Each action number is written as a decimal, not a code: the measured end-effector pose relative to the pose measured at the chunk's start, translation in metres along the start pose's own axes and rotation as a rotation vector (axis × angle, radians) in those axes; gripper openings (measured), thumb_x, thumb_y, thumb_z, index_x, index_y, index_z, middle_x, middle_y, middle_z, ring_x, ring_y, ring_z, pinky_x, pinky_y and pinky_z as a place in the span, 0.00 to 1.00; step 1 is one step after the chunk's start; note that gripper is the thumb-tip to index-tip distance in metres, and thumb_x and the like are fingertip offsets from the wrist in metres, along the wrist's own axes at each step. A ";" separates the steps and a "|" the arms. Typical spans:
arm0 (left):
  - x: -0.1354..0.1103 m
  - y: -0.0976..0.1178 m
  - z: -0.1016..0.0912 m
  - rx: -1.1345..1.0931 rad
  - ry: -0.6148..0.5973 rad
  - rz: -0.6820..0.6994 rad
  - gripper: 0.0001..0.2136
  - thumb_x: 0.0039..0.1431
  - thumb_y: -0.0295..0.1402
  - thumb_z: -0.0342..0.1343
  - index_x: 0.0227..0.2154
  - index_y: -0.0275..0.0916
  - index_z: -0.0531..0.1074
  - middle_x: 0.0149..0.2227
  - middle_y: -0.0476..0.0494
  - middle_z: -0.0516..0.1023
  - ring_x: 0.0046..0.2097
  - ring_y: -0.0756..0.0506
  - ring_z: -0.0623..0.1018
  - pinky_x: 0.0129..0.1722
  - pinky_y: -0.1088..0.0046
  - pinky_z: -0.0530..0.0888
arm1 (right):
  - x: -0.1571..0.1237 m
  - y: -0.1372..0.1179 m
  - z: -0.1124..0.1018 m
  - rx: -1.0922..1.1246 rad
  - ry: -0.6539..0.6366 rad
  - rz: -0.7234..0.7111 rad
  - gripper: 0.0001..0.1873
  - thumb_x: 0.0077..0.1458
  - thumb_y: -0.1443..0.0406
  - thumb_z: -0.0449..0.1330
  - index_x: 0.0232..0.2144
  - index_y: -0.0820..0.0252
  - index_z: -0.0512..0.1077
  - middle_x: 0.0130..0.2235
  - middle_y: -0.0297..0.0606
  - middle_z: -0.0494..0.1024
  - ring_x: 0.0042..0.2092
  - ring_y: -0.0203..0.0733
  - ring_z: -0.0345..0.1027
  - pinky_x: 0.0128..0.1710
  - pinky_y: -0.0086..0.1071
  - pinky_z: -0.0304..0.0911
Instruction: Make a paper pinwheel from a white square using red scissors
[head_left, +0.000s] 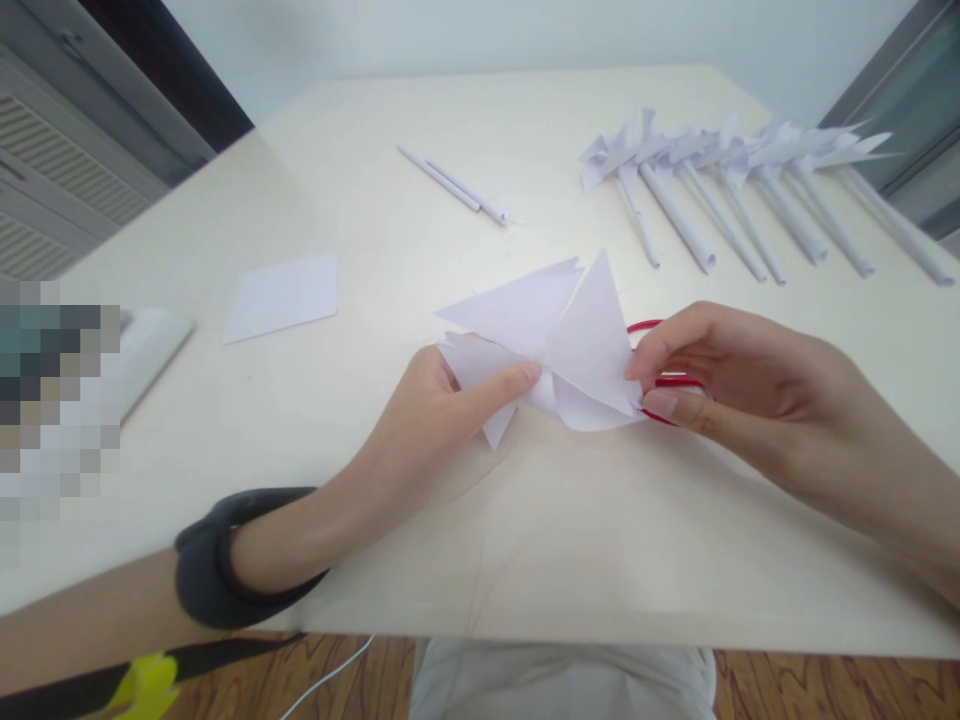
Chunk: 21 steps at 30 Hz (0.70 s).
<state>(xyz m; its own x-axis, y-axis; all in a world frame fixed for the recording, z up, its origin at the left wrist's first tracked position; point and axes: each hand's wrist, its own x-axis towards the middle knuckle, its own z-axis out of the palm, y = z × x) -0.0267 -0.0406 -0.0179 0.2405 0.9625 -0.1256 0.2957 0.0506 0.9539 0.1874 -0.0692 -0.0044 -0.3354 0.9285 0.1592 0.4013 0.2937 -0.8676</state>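
Note:
A white paper pinwheel [581,345] with pointed, folded blades is held low over the table's near middle. My left hand [450,400] grips it from the left, thumb pressed on its centre and the other fingers hidden beneath. At its right edge, the thumb and forefinger of my right hand [720,375] pinch a corner of the paper. Red loops that look like scissor handles [679,381] lie on the table behind the right fingers; the rest of that tool is hidden.
Several finished-looking paper pinwheels on rolled sticks [750,160] lie in a row at the back right. Two thin rolled paper sticks [454,185] rest at the back middle. A flat white paper sheet [283,298] lies left on the white table [360,220].

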 end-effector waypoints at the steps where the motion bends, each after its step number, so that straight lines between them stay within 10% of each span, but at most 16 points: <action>1: 0.000 0.000 0.000 -0.001 -0.008 -0.004 0.10 0.53 0.40 0.55 0.26 0.39 0.71 0.30 0.49 0.76 0.34 0.47 0.74 0.32 0.76 0.70 | 0.000 0.001 0.000 -0.008 -0.001 -0.005 0.08 0.54 0.72 0.56 0.35 0.55 0.69 0.38 0.34 0.75 0.40 0.39 0.70 0.38 0.32 0.69; 21: 0.001 -0.003 -0.001 -0.043 -0.004 -0.011 0.09 0.53 0.40 0.57 0.26 0.39 0.73 0.30 0.50 0.76 0.34 0.48 0.74 0.31 0.77 0.70 | -0.002 -0.001 0.000 0.054 -0.033 0.089 0.03 0.54 0.65 0.57 0.33 0.54 0.71 0.41 0.35 0.74 0.42 0.40 0.69 0.40 0.32 0.68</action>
<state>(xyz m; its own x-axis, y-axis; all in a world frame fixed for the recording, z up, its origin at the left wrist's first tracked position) -0.0286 -0.0399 -0.0209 0.2409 0.9608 -0.1375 0.2585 0.0730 0.9633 0.1876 -0.0713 -0.0035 -0.3285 0.9422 0.0658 0.3843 0.1970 -0.9019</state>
